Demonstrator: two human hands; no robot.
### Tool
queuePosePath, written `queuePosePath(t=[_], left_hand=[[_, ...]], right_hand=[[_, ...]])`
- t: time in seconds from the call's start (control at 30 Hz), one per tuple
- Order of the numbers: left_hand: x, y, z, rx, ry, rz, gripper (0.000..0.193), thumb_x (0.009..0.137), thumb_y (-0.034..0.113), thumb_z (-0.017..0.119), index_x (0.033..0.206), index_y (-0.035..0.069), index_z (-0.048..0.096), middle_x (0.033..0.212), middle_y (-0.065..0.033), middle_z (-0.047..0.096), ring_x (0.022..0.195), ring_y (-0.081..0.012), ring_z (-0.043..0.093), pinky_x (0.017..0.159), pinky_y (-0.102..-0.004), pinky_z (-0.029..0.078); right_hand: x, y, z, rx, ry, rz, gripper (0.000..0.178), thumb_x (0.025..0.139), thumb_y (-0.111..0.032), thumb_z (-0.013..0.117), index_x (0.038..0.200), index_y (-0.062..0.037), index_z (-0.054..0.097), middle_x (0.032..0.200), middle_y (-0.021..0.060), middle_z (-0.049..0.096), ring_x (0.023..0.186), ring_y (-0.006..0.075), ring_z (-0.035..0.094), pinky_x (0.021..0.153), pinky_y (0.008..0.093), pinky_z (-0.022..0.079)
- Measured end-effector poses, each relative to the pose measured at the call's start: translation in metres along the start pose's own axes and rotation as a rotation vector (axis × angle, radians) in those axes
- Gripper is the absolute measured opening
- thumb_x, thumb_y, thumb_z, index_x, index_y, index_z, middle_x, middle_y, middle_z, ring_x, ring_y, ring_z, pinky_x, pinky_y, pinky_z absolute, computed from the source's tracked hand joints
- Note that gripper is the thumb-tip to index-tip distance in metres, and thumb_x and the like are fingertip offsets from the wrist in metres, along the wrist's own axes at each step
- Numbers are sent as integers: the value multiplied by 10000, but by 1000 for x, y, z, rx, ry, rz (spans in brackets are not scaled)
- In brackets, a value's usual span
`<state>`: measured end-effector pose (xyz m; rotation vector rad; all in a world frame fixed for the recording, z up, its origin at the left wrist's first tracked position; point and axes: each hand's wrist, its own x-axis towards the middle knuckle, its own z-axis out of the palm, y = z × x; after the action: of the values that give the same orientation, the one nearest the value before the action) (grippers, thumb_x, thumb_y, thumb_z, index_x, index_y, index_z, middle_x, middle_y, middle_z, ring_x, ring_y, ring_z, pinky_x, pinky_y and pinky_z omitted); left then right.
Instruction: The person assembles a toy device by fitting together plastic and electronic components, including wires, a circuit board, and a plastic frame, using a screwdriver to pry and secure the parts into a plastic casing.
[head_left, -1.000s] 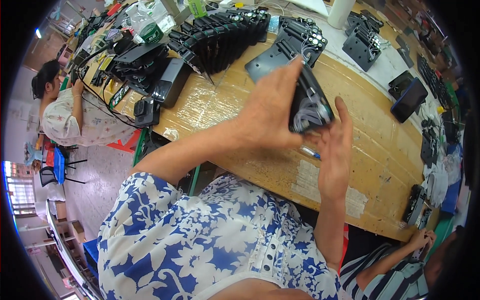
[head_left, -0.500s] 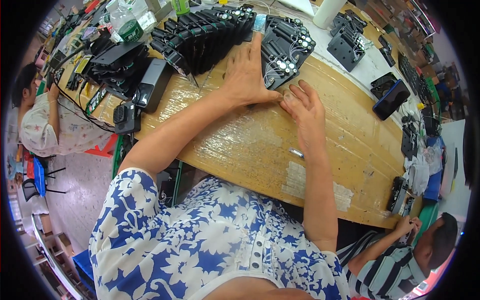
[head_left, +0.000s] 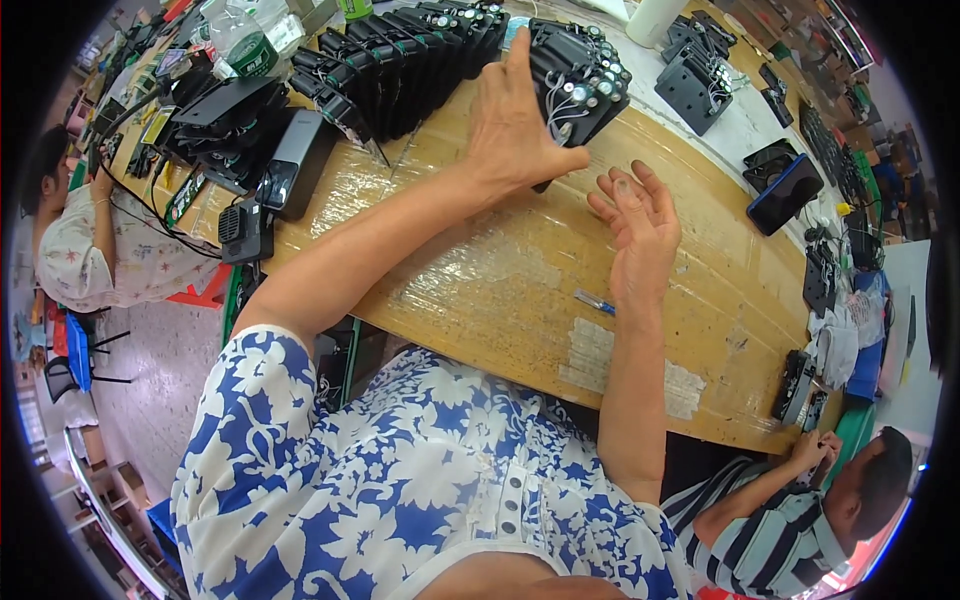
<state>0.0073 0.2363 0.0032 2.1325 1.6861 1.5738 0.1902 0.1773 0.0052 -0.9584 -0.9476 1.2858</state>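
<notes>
My left hand [head_left: 515, 135] reaches to the far middle of the table, index finger stretched out and thumb spread to the right. It rests along the left side of a stack of black plastic modules [head_left: 583, 85] with white wires and round silvery parts on top. A dark edge shows just below the palm; the hand hides the rest of it. My right hand [head_left: 640, 220] hovers to the right of and nearer than that stack, touching nothing, its fingers loosely bent and apart. Left of my left hand stands a long leaning row of similar black modules [head_left: 400, 75].
A blue pen-like item [head_left: 594, 301] lies near my right wrist. A phone [head_left: 785, 197] leans on a black holder at right. More black modules [head_left: 697, 92] sit beyond. At left are a plastic bottle [head_left: 243, 45], black plates [head_left: 225, 125] and a grey box [head_left: 303, 150]. Two people sit nearby.
My right hand has drawn back from the near edge of the stack, toward the right and nearer me. My left thumb has lifted away from my right fingers.
</notes>
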Motion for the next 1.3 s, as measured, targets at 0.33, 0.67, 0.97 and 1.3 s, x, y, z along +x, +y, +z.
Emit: queuePosePath(t=[0.33,0.67,0.97,1.3], left_hand=[[6,-4,25,159,66,-126,1388,498,360,884,1569,62,53,1213,-245,423,1140,-425,448,989,-557,379],[-2,1,24,268,195,-15,1189,597,408,903,1509,24,244,1376,-287,442,1257,-424,469,1009,-573,382],[-11,20,-16,226,-51,-47,1377,558,393,940,1560,-28,95,1546,-291,255,1451,-455,255,1190,-519,256],[-92,1,-207,312,193,493,767,771,91,820,1396,-136,437,1358,-266,548,1233,-361,551,1052,-421,439]], right_hand=[[-4,-13,0,19,40,-42,473,953,-99,670,1348,86,489,1096,159,671,982,222,685,830,346,596],[-1,-30,-11,96,66,-74,405,940,-83,675,1290,70,541,1066,148,686,937,219,693,794,341,593],[-51,-64,-50,-318,46,-118,222,925,-39,676,1131,43,674,1032,131,706,888,174,690,801,301,561],[-119,-2,-44,-1406,-205,-587,251,864,-12,727,1115,2,713,1052,177,673,981,343,642,848,428,508]])
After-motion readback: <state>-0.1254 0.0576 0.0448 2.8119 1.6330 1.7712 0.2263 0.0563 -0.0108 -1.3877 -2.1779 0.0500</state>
